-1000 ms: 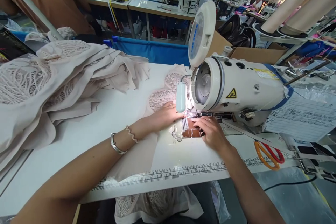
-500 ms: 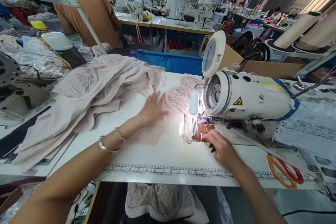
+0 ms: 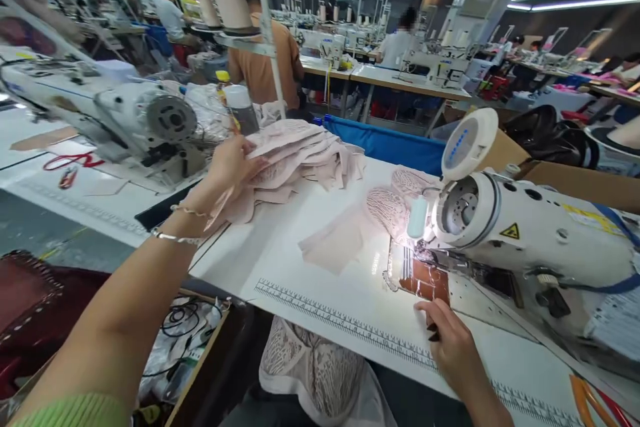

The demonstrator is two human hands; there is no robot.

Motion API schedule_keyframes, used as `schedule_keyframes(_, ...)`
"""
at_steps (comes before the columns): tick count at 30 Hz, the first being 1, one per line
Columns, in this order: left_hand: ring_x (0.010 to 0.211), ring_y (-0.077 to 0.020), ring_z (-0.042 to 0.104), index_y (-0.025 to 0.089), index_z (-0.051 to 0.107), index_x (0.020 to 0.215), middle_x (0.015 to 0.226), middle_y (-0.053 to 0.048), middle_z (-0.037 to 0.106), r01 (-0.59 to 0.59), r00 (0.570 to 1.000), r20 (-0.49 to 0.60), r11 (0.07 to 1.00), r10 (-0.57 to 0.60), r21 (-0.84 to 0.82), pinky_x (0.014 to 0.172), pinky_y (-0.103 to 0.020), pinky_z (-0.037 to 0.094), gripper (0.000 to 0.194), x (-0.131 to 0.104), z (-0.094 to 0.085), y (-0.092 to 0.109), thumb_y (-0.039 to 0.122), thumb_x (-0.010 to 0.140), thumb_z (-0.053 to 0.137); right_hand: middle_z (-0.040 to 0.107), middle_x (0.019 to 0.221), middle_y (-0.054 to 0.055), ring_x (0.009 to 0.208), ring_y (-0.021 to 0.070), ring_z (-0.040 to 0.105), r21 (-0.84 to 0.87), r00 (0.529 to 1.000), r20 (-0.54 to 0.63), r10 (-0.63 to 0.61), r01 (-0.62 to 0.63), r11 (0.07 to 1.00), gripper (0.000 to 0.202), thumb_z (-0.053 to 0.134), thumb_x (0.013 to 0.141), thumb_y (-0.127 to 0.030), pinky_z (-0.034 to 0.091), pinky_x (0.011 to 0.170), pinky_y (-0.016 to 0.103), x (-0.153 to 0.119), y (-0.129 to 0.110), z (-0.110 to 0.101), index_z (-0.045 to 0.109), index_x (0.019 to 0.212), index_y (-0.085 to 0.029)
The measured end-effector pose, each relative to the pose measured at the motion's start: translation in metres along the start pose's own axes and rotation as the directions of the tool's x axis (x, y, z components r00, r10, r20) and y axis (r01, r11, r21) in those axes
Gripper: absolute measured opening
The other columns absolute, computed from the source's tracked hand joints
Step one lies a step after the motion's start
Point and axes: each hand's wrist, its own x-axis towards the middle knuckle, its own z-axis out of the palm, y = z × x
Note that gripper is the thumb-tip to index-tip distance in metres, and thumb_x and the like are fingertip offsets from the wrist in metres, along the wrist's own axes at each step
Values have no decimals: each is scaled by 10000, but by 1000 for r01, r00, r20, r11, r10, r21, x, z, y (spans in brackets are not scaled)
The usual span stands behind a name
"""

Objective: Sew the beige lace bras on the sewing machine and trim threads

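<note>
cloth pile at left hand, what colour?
Pile: pale pinkish beige; best seen in the head view.

The left hand (image 3: 233, 163) has left the lace piece (image 3: 387, 210) by the needle, crossed the worktop (image 3: 280, 243) and now has its fingers on the fabric pile (image 3: 313, 147) toward the far left. The lace piece's plain panel (image 3: 335, 243), earlier under the forearm, now shows uncovered. The right hand (image 3: 450, 337) has drawn back from the needle toward the worktop's front edge, bringing along a small dark object (image 3: 433, 332). With the view turned left, a second sewing machine (image 3: 125, 113), red scissors (image 3: 75, 160) and a green sleeve (image 3: 75, 410) have come in.
</note>
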Motion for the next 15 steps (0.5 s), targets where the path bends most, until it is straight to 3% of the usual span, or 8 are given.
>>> schedule_keyframes(3,1039,-241,534,169,516,839,1185,-131,638,87,976,-202,996,-82,15,922,-421,451,109,11,-21,10,88,830,588,595,856,29,726,174,622,-20,999,-32,-8,7,1000,570,357,605,-13,471,625,238,-4,5,4,615,1062,-234)
schedule_keyframes(5,1208,-279,457,172,529,870,1335,-138,557,73,913,-403,997,-55,30,1035,-501,354,156,8,-33,24,29,814,559,598,850,27,723,175,621,-43,997,-71,8,-11,999,539,367,648,-26,470,633,243,-4,4,2,624,1071,-238)
schedule_keyframes(8,1171,-278,461,197,528,822,1237,-97,581,-67,708,-701,997,82,49,1051,-543,306,115,-6,-38,43,110,896,541,611,839,18,709,169,614,-66,987,-149,63,-73,995,463,391,740,-42,464,636,241,2,-2,-3,641,1069,-253)
schedule_keyframes(9,1094,-268,489,202,520,794,1133,-89,599,-114,640,-760,992,114,53,1022,-542,333,150,-11,-35,46,147,932,514,614,835,14,696,164,609,-67,983,-171,72,-84,994,442,398,768,-46,460,628,237,4,-5,-5,646,1066,-257)
schedule_keyframes(10,1025,-261,504,206,512,770,1045,-86,598,-152,605,-784,987,139,58,988,-537,360,199,-15,-31,48,172,963,478,615,830,12,683,158,603,-65,980,-186,73,-86,994,428,401,787,-48,456,618,232,6,-7,-6,650,1065,-258)
schedule_keyframes(11,979,-260,513,208,505,751,984,-85,588,-179,620,-768,982,162,62,956,-528,385,240,-17,-27,48,199,985,452,613,822,10,670,154,598,-62,978,-195,68,-81,995,421,402,796,-49,452,607,228,8,-8,-6,653,1062,-258)
schedule_keyframes(15,932,-273,563,203,527,734,929,-99,575,-269,796,-543,960,267,78,851,-442,460,265,-9,-18,49,333,960,574,593,789,4,644,149,592,-43,984,-164,61,-69,997,428,397,775,-49,451,584,220,8,-10,0,652,1054,-249)
